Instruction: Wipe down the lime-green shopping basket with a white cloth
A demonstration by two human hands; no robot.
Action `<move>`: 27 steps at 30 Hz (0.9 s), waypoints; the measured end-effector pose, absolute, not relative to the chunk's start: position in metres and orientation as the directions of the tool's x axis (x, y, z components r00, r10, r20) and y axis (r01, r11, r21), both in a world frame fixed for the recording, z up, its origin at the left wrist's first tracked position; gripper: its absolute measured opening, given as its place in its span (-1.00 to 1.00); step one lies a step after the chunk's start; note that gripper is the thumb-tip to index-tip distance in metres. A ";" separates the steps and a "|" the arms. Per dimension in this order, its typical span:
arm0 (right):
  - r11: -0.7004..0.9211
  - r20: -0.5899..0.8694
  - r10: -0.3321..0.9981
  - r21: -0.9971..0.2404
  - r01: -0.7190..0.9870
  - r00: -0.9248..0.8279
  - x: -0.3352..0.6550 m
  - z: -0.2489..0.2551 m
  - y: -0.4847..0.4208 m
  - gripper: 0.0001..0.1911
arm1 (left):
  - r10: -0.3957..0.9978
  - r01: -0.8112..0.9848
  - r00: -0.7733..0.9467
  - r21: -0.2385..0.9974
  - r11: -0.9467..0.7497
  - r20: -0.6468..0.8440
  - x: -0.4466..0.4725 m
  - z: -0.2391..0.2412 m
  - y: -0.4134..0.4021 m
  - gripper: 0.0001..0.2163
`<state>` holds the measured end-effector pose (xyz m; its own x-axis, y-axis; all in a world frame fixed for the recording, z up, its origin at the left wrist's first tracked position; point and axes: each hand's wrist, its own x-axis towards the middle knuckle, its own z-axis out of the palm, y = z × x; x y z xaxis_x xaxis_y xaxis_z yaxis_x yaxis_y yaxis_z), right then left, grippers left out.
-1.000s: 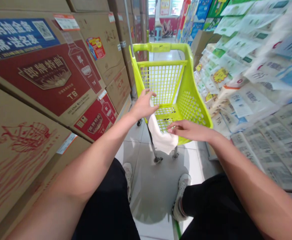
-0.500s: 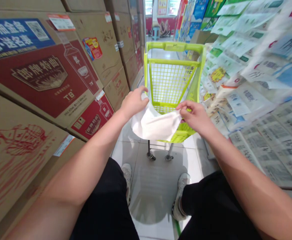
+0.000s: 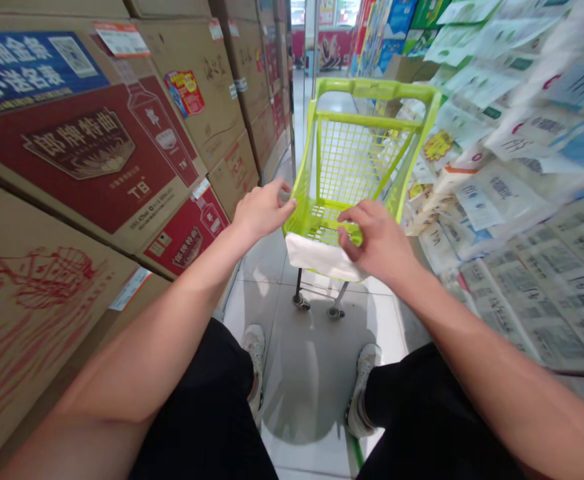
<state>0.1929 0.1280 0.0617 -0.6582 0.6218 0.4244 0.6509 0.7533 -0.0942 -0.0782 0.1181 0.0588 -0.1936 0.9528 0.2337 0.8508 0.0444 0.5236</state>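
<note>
A white cloth (image 3: pixel 316 255) hangs over the near rim of a lime-green basket cart (image 3: pixel 372 123). My left hand (image 3: pixel 263 210) is at the cart's left near corner, its thumb and fingers apart and holding nothing. Over the right part of the near rim is my right hand (image 3: pixel 378 240), fingers loosely bent with a gap between thumb and forefinger. It hides the cloth's right end, and whether it touches the cloth I cannot tell. Inside the basket, the grid floor shows between my hands.
Stacked cardboard cartons (image 3: pixel 87 147) wall the left side. Plastic-wrapped packs (image 3: pixel 507 193) with handwritten price slips are piled on the right. The cart's front wheels (image 3: pixel 336 312) stand on the tiled floor (image 3: pixel 297 373) ahead of my two shoes.
The cloth, earlier stretched between both hands, now lies over the cart's near rim. Both hands have let go of it. The cart appears slightly farther right and tilted in view.
</note>
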 end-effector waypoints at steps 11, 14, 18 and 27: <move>0.711 0.017 0.698 0.103 0.696 -0.715 0.120 0.038 0.110 -0.47 | 0.970 0.088 -0.229 0.991 0.099 -0.076 -0.049 0.003 0.160 -0.42; 0.705 -0.010 0.707 0.095 0.703 -0.707 0.115 0.034 0.117 -0.43 | 0.977 0.020 -0.202 0.997 0.079 -0.073 -0.043 0.001 0.156 -0.42; 0.697 0.005 0.714 0.088 0.712 -0.700 0.112 0.034 0.117 -0.45 | 0.984 0.070 -0.177 0.997 0.040 -0.027 -0.045 0.002 0.153 -0.50; 0.680 -0.078 0.733 0.093 0.727 -0.676 0.136 0.049 0.105 -0.43 | 0.959 0.168 -0.280 0.983 0.081 -0.031 -0.067 0.007 0.162 -0.69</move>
<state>0.1364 0.1049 0.0494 -0.6760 0.7328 -0.0777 0.7269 0.6804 0.0932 -0.0673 0.1623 0.0070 -0.2800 0.9595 -0.0310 0.1677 0.0807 0.9825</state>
